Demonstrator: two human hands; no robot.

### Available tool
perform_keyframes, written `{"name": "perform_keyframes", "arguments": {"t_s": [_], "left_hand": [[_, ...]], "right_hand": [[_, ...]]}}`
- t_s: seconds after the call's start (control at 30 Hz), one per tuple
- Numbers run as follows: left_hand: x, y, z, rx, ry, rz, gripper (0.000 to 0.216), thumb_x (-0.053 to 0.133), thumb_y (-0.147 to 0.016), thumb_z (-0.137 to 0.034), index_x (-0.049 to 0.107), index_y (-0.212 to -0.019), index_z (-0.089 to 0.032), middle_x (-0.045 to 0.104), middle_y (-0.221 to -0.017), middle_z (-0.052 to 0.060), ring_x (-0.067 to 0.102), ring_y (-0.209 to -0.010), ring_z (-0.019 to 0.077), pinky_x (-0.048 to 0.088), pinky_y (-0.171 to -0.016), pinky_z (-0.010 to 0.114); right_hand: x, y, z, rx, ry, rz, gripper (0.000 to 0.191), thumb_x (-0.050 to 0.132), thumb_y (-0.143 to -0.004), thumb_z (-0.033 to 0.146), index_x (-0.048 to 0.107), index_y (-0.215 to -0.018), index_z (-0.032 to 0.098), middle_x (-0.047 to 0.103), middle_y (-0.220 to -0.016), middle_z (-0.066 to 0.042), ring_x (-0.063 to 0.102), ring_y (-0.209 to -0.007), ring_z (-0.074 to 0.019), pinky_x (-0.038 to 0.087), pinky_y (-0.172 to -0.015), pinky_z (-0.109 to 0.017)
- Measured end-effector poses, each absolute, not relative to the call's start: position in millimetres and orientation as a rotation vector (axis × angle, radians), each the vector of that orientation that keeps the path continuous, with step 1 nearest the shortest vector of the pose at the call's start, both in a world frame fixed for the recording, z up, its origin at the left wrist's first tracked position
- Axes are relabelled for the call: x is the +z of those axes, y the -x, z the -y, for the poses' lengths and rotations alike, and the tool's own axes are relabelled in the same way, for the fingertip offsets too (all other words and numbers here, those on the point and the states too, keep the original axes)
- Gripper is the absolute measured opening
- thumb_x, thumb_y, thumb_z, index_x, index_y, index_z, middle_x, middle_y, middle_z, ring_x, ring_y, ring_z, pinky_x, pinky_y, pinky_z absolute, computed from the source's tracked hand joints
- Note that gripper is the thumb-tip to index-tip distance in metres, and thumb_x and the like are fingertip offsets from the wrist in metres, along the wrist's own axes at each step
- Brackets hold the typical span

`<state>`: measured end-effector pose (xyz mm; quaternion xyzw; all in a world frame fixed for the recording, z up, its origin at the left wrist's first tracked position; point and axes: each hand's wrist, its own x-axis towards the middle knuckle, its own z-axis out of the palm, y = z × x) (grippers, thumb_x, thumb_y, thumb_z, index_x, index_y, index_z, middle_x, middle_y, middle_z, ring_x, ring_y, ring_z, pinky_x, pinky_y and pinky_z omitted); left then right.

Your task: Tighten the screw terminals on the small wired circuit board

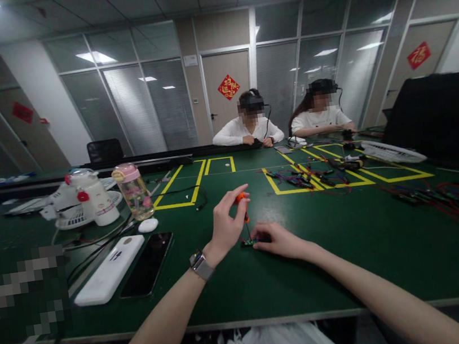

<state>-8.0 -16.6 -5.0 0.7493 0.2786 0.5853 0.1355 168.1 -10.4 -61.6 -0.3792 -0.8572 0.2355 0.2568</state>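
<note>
A screwdriver with an orange handle stands upright in front of me, its tip down on a small green circuit board. The fingers of my left hand close around the handle from the left; a watch is on that wrist. My right hand rests on the green table, its fingers gripping the right end of the board. The part of the board under those fingers is hidden.
Left of my hands lie a black phone, a white power bank and a round white case. Bottles stand behind them. Tangled wired boards lie to the right. Two people sit across the table.
</note>
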Motion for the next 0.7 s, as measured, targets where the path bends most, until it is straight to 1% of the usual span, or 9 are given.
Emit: {"name": "perform_keyframes", "arguments": {"t_s": [0.1,0.2,0.23,0.3,0.37,0.43,0.53,0.63,0.7], "left_hand": [[-3.4,7.9,16.9,1.805,-2.246,-0.898,0.018,0.060,-0.089,-0.024,0.066,-0.106,-0.021,0.061,-0.084,0.002,0.059,-0.077,0.0141,0.048,-0.073,0.027],[-2.8,8.4,16.9,1.869,-2.259,-0.948,0.012,0.067,-0.084,-0.027,0.067,-0.095,-0.020,0.057,-0.080,0.000,0.054,-0.072,0.0133,0.046,-0.070,0.026],[-3.1,8.5,16.8,1.851,-2.258,-0.952,0.014,0.066,-0.085,-0.028,0.067,-0.097,-0.020,0.057,-0.081,0.000,0.054,-0.073,0.0134,0.046,-0.070,0.026],[-4.1,8.4,16.7,1.768,-2.250,-0.932,0.021,0.057,-0.092,-0.028,0.064,-0.110,-0.021,0.059,-0.088,0.002,0.057,-0.079,0.0140,0.048,-0.074,0.026],[-5.2,7.8,16.9,1.690,-2.216,-0.869,0.030,0.043,-0.098,-0.025,0.057,-0.124,-0.022,0.061,-0.101,0.005,0.061,-0.085,0.0142,0.049,-0.079,0.028],[-5.9,7.2,17.2,1.671,-2.176,-0.803,0.035,0.036,-0.100,-0.022,0.052,-0.131,-0.022,0.061,-0.112,0.007,0.063,-0.091,0.0143,0.050,-0.083,0.029],[-5.7,6.9,17.8,1.709,-2.157,-0.777,0.033,0.040,-0.098,-0.021,0.055,-0.127,-0.021,0.062,-0.113,0.007,0.065,-0.091,0.0144,0.051,-0.084,0.029],[-4.4,7.2,18.3,1.757,-2.191,-0.828,0.026,0.048,-0.095,-0.021,0.061,-0.118,-0.021,0.062,-0.099,0.005,0.063,-0.083,0.0139,0.050,-0.077,0.028],[-3.4,7.5,18.5,1.811,-2.229,-0.882,0.019,0.056,-0.091,-0.022,0.065,-0.108,-0.021,0.059,-0.089,0.003,0.058,-0.079,0.0138,0.049,-0.073,0.027]], "right_hand": [[-61.0,-168.2,10.8,0.643,1.031,2.323,0.012,0.069,-0.078,0.014,0.067,-0.089,0.016,0.059,-0.083,-0.001,0.053,-0.072,-0.0142,0.042,-0.067,-0.025],[-60.8,-168.2,11.0,0.657,1.022,2.320,0.012,0.069,-0.078,0.015,0.068,-0.090,0.016,0.059,-0.084,-0.002,0.054,-0.072,-0.0143,0.042,-0.067,-0.025],[-60.8,-168.2,11.0,0.656,1.023,2.320,0.012,0.069,-0.078,0.014,0.068,-0.089,0.016,0.059,-0.084,-0.002,0.054,-0.072,-0.0143,0.042,-0.067,-0.025],[-60.8,-168.1,11.0,0.651,1.027,2.321,0.012,0.069,-0.077,0.014,0.068,-0.089,0.016,0.059,-0.083,-0.002,0.053,-0.071,-0.0142,0.042,-0.066,-0.025],[-60.9,-168.0,11.0,0.651,1.028,2.319,0.013,0.069,-0.077,0.013,0.068,-0.090,0.015,0.059,-0.082,-0.002,0.053,-0.071,-0.0142,0.042,-0.066,-0.025],[-61.3,-167.9,10.8,0.655,1.024,2.319,0.013,0.069,-0.077,0.013,0.068,-0.090,0.015,0.059,-0.082,-0.002,0.053,-0.071,-0.0142,0.042,-0.067,-0.025],[-61.8,-168.0,10.4,0.654,1.022,2.318,0.012,0.069,-0.078,0.014,0.068,-0.090,0.016,0.060,-0.083,-0.002,0.054,-0.072,-0.0143,0.042,-0.067,-0.025],[-61.7,-168.0,10.4,0.653,1.028,2.320,0.013,0.069,-0.078,0.014,0.067,-0.090,0.016,0.060,-0.083,-0.002,0.054,-0.072,-0.0142,0.042,-0.067,-0.025],[-61.1,-168.0,10.8,0.651,1.029,2.321,0.012,0.069,-0.078,0.014,0.068,-0.090,0.015,0.060,-0.083,-0.002,0.054,-0.072,-0.0142,0.042,-0.067,-0.025]]}}
